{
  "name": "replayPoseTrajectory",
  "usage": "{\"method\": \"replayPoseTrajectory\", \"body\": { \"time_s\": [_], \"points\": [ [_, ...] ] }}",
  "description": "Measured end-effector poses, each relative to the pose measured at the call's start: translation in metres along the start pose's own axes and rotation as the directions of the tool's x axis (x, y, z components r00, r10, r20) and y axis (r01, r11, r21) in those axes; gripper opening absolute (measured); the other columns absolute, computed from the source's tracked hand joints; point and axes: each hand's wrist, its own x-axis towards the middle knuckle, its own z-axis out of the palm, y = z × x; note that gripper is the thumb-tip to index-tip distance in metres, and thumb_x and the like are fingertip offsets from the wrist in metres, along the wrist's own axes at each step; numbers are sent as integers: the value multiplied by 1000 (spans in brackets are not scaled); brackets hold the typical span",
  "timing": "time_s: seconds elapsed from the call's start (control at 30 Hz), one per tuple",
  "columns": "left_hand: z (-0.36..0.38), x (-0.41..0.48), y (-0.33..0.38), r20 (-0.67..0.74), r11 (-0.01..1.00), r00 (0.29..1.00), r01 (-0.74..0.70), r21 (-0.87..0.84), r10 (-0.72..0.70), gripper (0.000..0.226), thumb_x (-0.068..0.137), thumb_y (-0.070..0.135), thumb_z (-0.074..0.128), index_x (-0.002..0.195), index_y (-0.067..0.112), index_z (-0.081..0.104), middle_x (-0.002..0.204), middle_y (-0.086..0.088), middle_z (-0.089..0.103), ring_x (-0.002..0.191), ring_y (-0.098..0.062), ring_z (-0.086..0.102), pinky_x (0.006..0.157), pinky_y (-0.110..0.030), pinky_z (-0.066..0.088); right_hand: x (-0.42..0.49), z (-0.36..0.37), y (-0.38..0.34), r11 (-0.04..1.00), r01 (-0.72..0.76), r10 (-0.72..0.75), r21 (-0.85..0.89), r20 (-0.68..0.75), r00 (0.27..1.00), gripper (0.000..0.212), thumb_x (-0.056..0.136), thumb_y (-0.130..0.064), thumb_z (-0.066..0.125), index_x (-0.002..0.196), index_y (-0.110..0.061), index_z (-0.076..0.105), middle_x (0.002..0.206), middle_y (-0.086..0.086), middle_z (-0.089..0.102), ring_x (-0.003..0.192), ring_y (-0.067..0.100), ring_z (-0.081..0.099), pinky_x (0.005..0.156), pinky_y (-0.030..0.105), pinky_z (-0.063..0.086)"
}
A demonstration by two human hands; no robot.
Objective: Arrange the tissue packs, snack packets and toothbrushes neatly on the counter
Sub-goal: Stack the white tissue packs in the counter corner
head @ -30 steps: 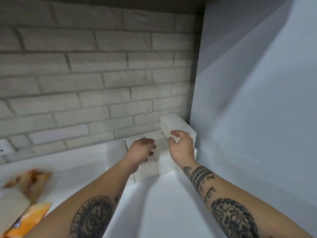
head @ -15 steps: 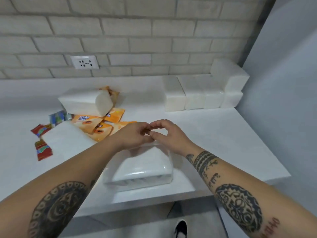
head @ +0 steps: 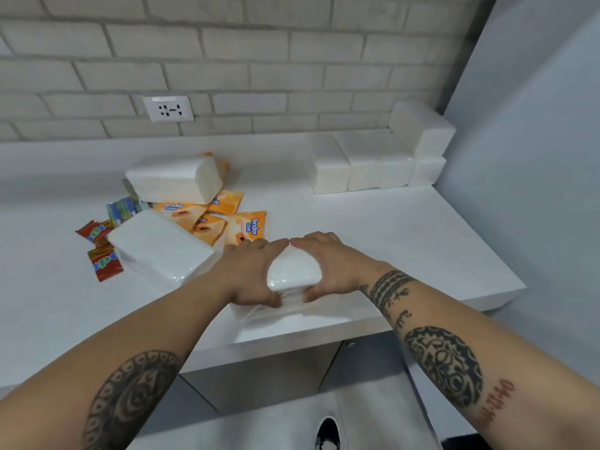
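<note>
A white tissue pack (head: 292, 271) lies near the counter's front edge. My left hand (head: 250, 271) grips its left side and my right hand (head: 328, 264) grips its right side, fingertips nearly meeting over the far edge. Left of it lie two loose tissue packs (head: 159, 248) (head: 175, 180) on a heap of orange snack packets (head: 246, 228). Red packets (head: 104, 261) and a blue-green packet (head: 121, 209) lie further left. A row of tissue packs (head: 367, 167) stands at the back right, with one more pack (head: 422, 128) stacked on top in the corner. No toothbrush is clearly visible.
The white counter (head: 422, 241) ends at a grey wall panel (head: 526, 157) on the right and a brick wall behind. A wall socket (head: 168, 108) sits above the heap. Below the front edge are cabinet doors (head: 276, 375) and my shoe (head: 328, 433).
My view has swung from the corner stack down to the counter front. Both hands left the stacked packs, came back toward me and closed on the nearest tissue pack.
</note>
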Motion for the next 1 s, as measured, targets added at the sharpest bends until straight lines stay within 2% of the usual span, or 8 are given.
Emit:
{"method": "replayPoseTrajectory", "body": {
  "time_s": [0.17, 0.3, 0.4, 0.5, 0.57, 0.77, 0.93, 1.0],
  "points": [
    [-30, 10, 0, -112, 959, 993, 7, -282, -40, 131, 49, 77, 69, 162, 39, 15, 165, 2, 33, 150, -23, 30, 118, -49, 33, -19, -40, 5, 971, -4, 77, 237, -298, 951, 105, 67, -57, 88, 155, -33, 37, 162, -14, 23, 150, 8, 17, 124, 34, 22],
    [-51, 20, 11, -149, 725, 980, -7, -689, -132, 136, 45, 75, 80, 161, 43, 17, 155, 4, 40, 143, -21, 40, 114, -42, 40, -33, -56, 2, 830, 66, 311, 553, -558, 769, 89, 86, -62, 70, 158, -31, 28, 163, -11, 23, 148, 8, 27, 121, 33, 27],
    [-64, 27, 40, -293, 798, 909, 66, -599, -295, 129, 53, 76, 73, 160, 43, 10, 149, -6, 42, 138, -32, 41, 110, -52, 41, -36, -60, -9, 579, 97, 546, 810, -473, 691, 100, 81, -74, 63, 160, -32, 20, 164, -9, 25, 148, 16, 32, 120, 46, 32],
    [-76, 21, 81, -402, 870, 836, 165, -465, -373, 123, 61, 75, 72, 158, 39, 6, 148, -10, 40, 136, -37, 40, 106, -53, 38, -30, -59, -28, 339, 80, 538, 937, -263, 801, 116, 73, -76, 69, 161, -39, 3, 160, -10, 35, 135, 21, 50, 108, 53, 46],
    [-76, 21, 96, -401, 878, 858, 111, -466, -321, 126, 61, 74, 74, 159, 37, 4, 151, -9, 36, 139, -36, 36, 107, -54, 34, -23, -55, -32, 272, 121, 562, 954, -260, 785, 117, 69, -70, 75, 158, -41, 3, 149, -12, 49, 121, 19, 62, 101, 53, 53],
    [-81, 31, 76, -323, 728, 944, -174, -663, -69, 96, 78, 73, 50, 162, 35, 23, 145, 11, 47, 139, -18, 39, 115, -46, 37, -32, -65, -6, 219, 268, 672, 938, -344, 656, 59, 96, -50, 59, 149, -41, 36, 130, -6, 66, 108, 19, 70, 86, 43, 60],
    [-94, 52, 87, -204, 319, 978, -204, -926, 33, 46, 94, 52, 67, 138, 46, 52, 125, 16, 71, 110, -9, 72, 99, -41, 57, -29, -84, -2, 290, 313, 621, 904, -426, 657, 43, 102, -46, 54, 143, -38, 46, 120, -10, 69, 104, 15, 72, 90, 46, 60],
    [-99, 63, 93, -198, 255, 980, -191, -948, 1, 45, 96, 50, 66, 138, 45, 52, 122, 17, 73, 106, -9, 74, 95, -39, 59, -23, -93, 3, 325, 288, 625, 901, -433, 649, 42, 101, -53, 51, 141, -41, 48, 118, -14, 68, 103, 12, 70, 89, 42, 60]
  ]
}}
